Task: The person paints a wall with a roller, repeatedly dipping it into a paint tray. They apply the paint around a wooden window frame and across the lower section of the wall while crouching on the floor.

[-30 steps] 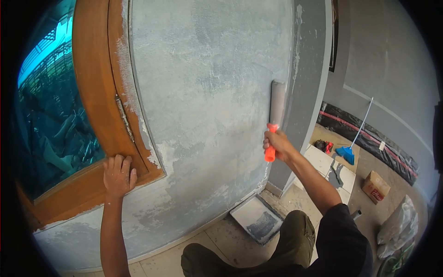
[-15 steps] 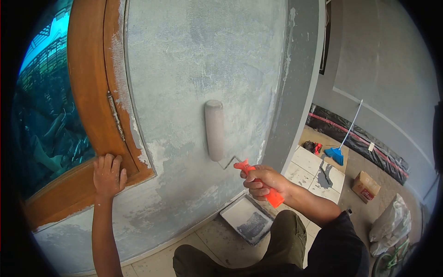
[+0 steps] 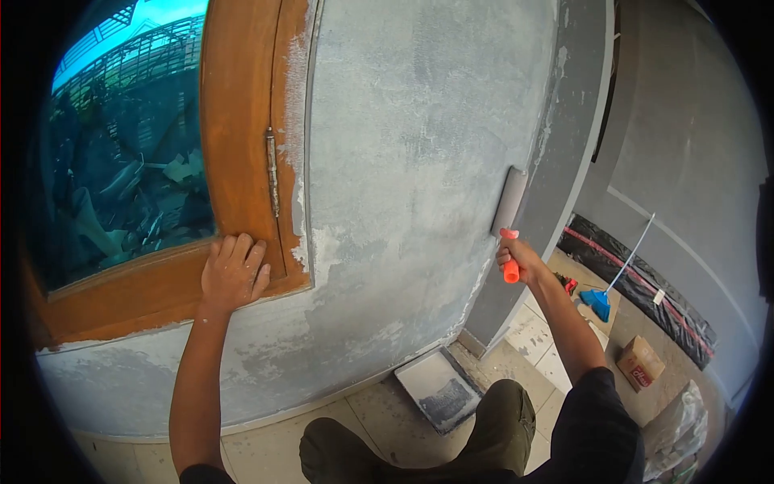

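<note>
My right hand [image 3: 520, 258] is closed around the orange handle of a paint roller [image 3: 509, 202]. The roller's sleeve is pressed upright against the patchy grey-white wall [image 3: 403, 194], near the darker grey corner strip [image 3: 556, 161]. On the lower rail of the brown wooden window frame [image 3: 137, 298] rests my left hand [image 3: 232, 270], empty, fingers a little apart and bent at the rail's edge, thumb out to the side. Below, a paint tray [image 3: 468, 383] with pale paint in it stands on the floor between the wall and my knees.
At the right are a blue broom [image 3: 597, 302], a long black-wrapped bundle [image 3: 629, 278], a cardboard box [image 3: 641, 363] and a whitish plastic sack [image 3: 677, 436]. Tiled floor [image 3: 339, 415] runs along the wall's foot.
The paint roller has moved right across the wall to the corner, with my right arm stretched farther out. My left hand stays on the window frame, and the view has shifted.
</note>
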`<act>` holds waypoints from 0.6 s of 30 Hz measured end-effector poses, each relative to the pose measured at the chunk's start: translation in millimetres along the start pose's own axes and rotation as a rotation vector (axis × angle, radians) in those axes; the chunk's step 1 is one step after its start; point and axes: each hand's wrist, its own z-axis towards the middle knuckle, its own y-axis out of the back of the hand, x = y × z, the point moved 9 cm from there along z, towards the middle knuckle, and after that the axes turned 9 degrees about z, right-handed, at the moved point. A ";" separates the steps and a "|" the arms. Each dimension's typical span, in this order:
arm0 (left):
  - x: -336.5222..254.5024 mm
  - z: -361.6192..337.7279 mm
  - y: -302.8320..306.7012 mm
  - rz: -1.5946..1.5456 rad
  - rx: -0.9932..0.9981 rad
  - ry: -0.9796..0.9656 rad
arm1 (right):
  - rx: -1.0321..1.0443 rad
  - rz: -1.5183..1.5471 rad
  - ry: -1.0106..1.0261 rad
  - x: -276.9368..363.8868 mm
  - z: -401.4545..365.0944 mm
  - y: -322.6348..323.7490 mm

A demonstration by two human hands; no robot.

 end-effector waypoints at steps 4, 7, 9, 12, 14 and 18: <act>0.4 -1.0 -0.6 0.001 0.004 -0.005 | 0.153 -0.093 -0.096 -61.0 -100.0 -86.3; -1.7 1.0 -0.9 -0.009 -0.001 0.001 | 0.336 -0.048 -0.229 -104.4 -170.6 -154.2; -1.3 2.9 2.5 0.019 -0.003 0.003 | 0.432 -0.033 -0.317 -121.5 -202.9 -184.8; -0.9 4.5 4.5 0.004 -0.005 0.013 | 0.532 -0.006 -0.398 -130.8 -224.6 -205.1; -0.7 5.1 4.7 0.004 -0.009 0.014 | 0.629 0.015 -0.502 -135.1 -234.6 -214.7; -0.7 5.0 5.6 -0.008 0.010 0.022 | 0.611 0.057 -0.551 -128.1 -230.5 -205.3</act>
